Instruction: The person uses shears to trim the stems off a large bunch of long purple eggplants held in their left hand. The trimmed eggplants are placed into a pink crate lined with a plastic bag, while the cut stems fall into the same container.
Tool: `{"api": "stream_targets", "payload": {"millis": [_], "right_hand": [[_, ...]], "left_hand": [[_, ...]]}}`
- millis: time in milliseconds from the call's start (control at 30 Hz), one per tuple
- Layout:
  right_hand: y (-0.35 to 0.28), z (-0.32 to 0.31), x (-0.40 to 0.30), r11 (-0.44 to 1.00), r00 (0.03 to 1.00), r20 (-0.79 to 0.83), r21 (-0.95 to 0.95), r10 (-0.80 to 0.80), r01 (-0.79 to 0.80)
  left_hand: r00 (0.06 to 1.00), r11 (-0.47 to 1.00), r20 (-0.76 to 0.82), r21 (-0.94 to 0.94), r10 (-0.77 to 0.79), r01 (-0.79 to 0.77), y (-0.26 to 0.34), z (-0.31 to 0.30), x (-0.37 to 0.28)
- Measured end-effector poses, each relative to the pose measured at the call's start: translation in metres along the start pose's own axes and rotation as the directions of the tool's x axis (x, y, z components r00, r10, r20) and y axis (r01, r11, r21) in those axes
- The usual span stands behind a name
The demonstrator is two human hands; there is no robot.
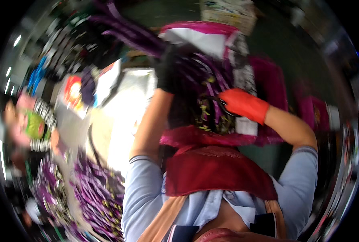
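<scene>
My left hand [166, 69], in a black glove, is closed around several long purple eggplants [134, 34] that stretch to the upper left. In an orange-red glove, my right hand [243, 104] grips dark-handled scissors [225, 106] over a magenta crate [208, 137]. More long purple eggplants [197, 71] with green stem ends lie inside that crate, which has white and printed sheeting along its sides. Motion blur hides the scissors' blades in part.
A metal table [102, 139] at the left bears heaps of purple eggplants [97, 193] and printed bags [75, 93]. Beyond it is another person [34, 124] in striped sleeves. A second magenta crate [270, 81] adjoins the first on the right; a carton [228, 13] stands behind.
</scene>
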State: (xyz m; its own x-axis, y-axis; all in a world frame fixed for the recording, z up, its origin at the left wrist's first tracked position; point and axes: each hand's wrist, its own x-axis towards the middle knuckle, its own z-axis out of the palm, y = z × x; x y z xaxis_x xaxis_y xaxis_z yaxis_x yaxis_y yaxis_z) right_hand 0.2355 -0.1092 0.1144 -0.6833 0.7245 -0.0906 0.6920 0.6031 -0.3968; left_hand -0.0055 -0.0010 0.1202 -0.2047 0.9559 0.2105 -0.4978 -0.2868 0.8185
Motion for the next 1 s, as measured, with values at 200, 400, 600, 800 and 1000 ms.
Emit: {"api": "stream_targets", "payload": {"millis": [200, 400, 600, 800, 1000], "right_hand": [[0.025, 0.022, 0.002, 0.995, 0.996, -0.041, 0.069, 0.075, -0.072], [0.069, 0.042, 0.015, 0.985, 0.98, -0.172, 0.156, 0.104, -0.077], [0.057, 0.032, 0.016, 0.736, 0.922, 0.081, 0.578, 0.377, -0.352], [0.069, 0.038, 0.018, 0.666, 0.907, -0.135, 0.722, 0.4, -0.187], [0.059, -0.024, -0.042, 0.717, 0.681, -0.371, 0.614, 0.632, -0.33]], "left_hand": [[0.937, 0.953, -0.173, 0.061, 0.304, -0.298, 0.049, -0.024, -0.016], [0.905, 0.97, -0.359, 0.166, 0.229, -0.18, 0.146, -0.189, -0.051], [0.814, 0.837, -0.522, 0.541, 0.254, 0.086, 0.302, -0.293, -0.176], [0.713, -0.415, -0.695, 0.626, 0.087, 0.66, 0.337, -0.492, -0.324], [0.408, -0.44, -0.885, 0.281, 0.225, 0.853, 0.334, -0.445, -0.318]]}}
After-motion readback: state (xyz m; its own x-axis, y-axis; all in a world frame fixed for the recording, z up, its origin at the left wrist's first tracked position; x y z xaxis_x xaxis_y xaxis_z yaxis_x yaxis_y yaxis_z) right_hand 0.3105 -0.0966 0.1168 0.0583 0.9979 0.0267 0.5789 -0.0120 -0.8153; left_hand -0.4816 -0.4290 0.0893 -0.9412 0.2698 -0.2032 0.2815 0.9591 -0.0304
